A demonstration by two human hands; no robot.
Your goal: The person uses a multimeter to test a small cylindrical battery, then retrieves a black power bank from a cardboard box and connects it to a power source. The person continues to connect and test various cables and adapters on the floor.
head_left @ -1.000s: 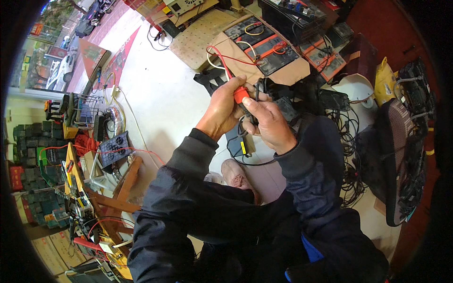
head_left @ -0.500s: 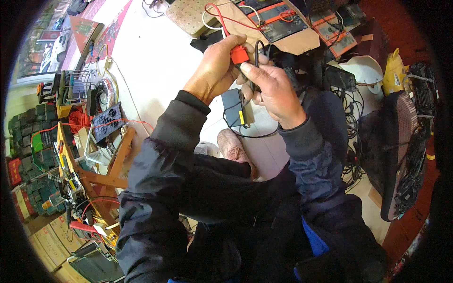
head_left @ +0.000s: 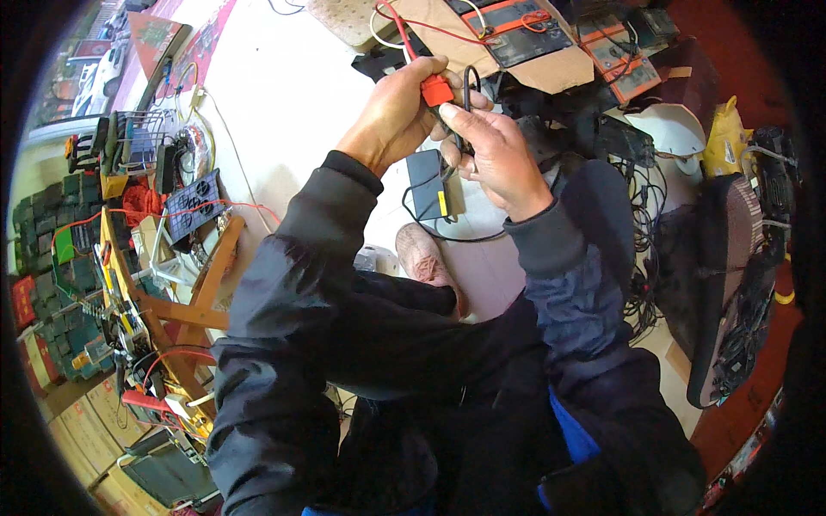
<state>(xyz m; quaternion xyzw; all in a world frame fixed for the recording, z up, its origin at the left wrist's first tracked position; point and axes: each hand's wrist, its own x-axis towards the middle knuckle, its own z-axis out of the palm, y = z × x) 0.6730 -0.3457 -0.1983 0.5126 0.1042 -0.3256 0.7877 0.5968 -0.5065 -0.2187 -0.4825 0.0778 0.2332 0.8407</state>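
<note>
My left hand (head_left: 387, 112) is closed around a red plug connector (head_left: 436, 90), with red and white wires running up from it. Close against it, my right hand (head_left: 499, 159) pinches a black cable (head_left: 467, 86) that loops up between the fingers. The thumb of that hand lies just below the connector's lower edge. Whatever sits at the cable's end is covered by my fingers, so I cannot tell whether it touches the connector. Below my hands a black box-shaped power adapter (head_left: 424, 191) with a yellow label rests on the pale floor, its cord curving around it.
Orange-and-black battery packs (head_left: 525, 43) lie on cardboard (head_left: 564, 73) at the far side. A tangle of black cables (head_left: 644, 258) and a dark cushioned seat (head_left: 718, 284) are on the right. At left stands a wooden frame (head_left: 185, 314) crowded with tools. My shoe (head_left: 422, 254) is below the adapter.
The view has shifted slightly. Both hands keep their grips, with the connector and the cable held close together; the right fingers have moved a little.
</note>
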